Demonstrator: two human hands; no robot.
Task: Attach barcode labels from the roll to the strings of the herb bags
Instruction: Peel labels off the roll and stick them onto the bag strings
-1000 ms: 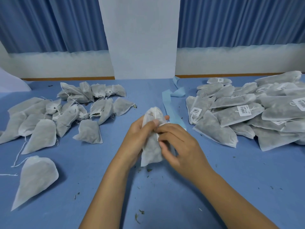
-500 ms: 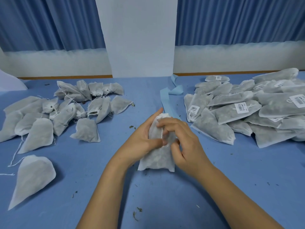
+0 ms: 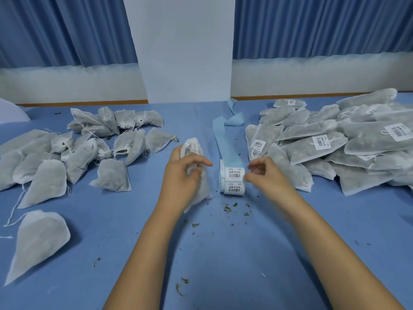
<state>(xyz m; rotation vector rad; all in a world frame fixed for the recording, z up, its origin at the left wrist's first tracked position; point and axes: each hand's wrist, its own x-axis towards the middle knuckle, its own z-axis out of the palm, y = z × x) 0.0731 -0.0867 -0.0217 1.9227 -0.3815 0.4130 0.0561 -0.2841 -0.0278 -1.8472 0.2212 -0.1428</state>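
Bench (image 3: 125, 220), left: unlabelled bags (image 3: 78, 153) are lying heaped. They are soft non-woven pouches, teardrop-shaped, with thin strings trailing.

Centre: one herb bag (image 3: 191, 147) is being gripped upright by the left hand (image 3: 178, 177), fingers curled round its body, puckered neck showing above. It is judged light, limp and easily crushed, so best taken by the string at the neck.

Just right of it: the label roll (image 3: 233, 181), glossy stickers on blue backing (image 3: 225, 139), to be peeled from a corner.

The right hand (image 3: 266, 175) is being held beside the roll, loosely curled and seemingly empty (blurred).

Far right: labelled bags (image 3: 335, 148) are lying piled.
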